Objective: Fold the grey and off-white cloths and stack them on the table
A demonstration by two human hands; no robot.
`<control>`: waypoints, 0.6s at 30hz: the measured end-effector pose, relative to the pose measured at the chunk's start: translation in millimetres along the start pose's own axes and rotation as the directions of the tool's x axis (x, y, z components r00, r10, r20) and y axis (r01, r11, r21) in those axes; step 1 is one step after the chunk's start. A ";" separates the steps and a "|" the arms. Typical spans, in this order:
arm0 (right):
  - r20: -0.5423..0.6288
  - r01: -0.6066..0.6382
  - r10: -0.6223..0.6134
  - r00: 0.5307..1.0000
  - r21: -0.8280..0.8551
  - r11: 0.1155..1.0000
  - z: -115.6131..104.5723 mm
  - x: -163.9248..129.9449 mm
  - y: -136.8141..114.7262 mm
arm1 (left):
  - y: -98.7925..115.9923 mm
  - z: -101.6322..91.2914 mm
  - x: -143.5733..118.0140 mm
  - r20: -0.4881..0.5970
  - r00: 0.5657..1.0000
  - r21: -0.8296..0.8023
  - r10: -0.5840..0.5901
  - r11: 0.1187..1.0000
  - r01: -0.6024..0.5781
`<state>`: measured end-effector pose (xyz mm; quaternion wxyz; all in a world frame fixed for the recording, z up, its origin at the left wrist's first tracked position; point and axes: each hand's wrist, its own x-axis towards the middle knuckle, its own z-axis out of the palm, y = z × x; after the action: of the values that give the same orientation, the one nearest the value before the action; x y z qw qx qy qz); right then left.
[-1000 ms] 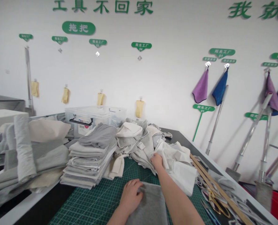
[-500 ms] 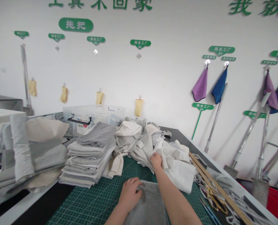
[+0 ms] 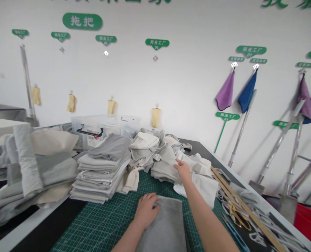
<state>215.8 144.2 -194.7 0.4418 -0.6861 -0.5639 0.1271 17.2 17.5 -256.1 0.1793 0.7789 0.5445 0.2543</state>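
Observation:
My left hand (image 3: 147,210) lies on a folded grey cloth (image 3: 166,224), its fingers together and stretched out along the cloth's left edge. The grey cloth rests flat on a green cutting mat (image 3: 97,224). Farther forward, my right hand (image 3: 183,170) reaches to a loose heap of grey and white cloths (image 3: 166,168). Its fingers point left over the heap, with the index finger extended; I see no cloth pinched in them. A white cloth (image 3: 204,187) lies just right of this hand. Left of the heap stands a neat stack of folded grey cloths (image 3: 97,178).
More crumpled cloths (image 3: 47,168) pile up at the left. A clear plastic box (image 3: 105,126) stands behind the stack. Along the right edge lie a wooden strip (image 3: 247,210), gold-handled scissors (image 3: 238,217) and blue-handled scissors (image 3: 235,232). Gloves and cloths hang on the wall.
My right hand has moved slightly right and its grasp on the heap has loosened, with fingers now extended. Cloths at the heap's front have shifted and lie flatter. My left hand stays on the grey cloth.

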 end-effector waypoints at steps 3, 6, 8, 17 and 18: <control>-0.020 0.006 -0.007 1.000 -0.050 0.999 -19.6 -4.9 14.1 | 0.9 -1.1 -0.3 0.005 1.000 0.001 -0.003 1.000 0.003; -0.011 -0.029 0.028 1.000 -0.126 0.992 -27.2 -17.1 35.3 | 1.4 -1.9 -0.6 -0.008 1.000 -0.006 -0.003 1.000 0.003; 0.019 -0.041 0.045 0.999 -0.156 0.987 -27.1 -25.7 47.4 | 1.7 -2.7 -0.8 0.004 1.000 -0.008 -0.005 1.000 0.005; 0.147 -0.048 0.055 0.988 -0.053 0.997 -35.8 -57.5 70.8 | 1.0 -5.0 -2.6 -0.007 1.000 -0.001 0.010 1.000 -0.010; 0.159 -0.051 0.055 0.986 -0.027 0.998 -38.0 -64.6 73.6 | 1.1 -5.3 -2.7 -0.010 1.000 0.002 0.009 1.000 -0.009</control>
<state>268.6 71.4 -248.9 0.3835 -0.6934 -0.5806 0.1870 14.1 14.6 -251.7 0.1747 0.7802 0.5421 0.2588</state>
